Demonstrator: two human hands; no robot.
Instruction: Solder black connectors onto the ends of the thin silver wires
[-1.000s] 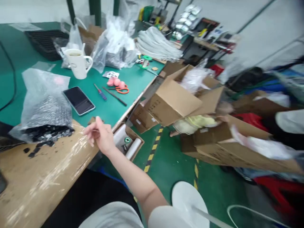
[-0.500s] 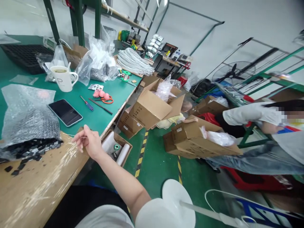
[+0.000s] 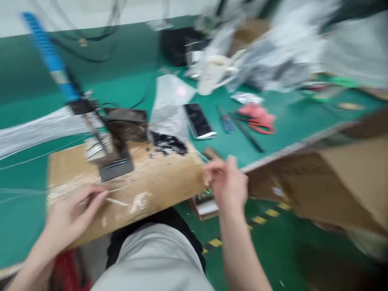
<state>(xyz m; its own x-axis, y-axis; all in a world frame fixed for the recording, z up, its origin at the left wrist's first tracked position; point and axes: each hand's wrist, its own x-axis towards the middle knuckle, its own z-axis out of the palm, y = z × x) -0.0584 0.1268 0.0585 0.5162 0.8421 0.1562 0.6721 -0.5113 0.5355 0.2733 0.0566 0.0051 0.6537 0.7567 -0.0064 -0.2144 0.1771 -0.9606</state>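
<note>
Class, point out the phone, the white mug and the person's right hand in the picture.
phone [image 3: 199, 120], head view, middle of its dark screen.
white mug [image 3: 212, 75], head view, side of its body.
right hand [image 3: 228, 184], head view, back of the hand.

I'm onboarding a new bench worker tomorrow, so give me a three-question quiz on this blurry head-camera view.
1. True or false: the left hand rests on the brown board.
2. Which lies nearest the phone? A) the white mug B) the pile of small black parts C) the cardboard box
3. Fill in: the right hand is at the board's ____ end.

Key: 1 true; 2 B; 3 right. Blur hides whether either hand grips anything.
</note>
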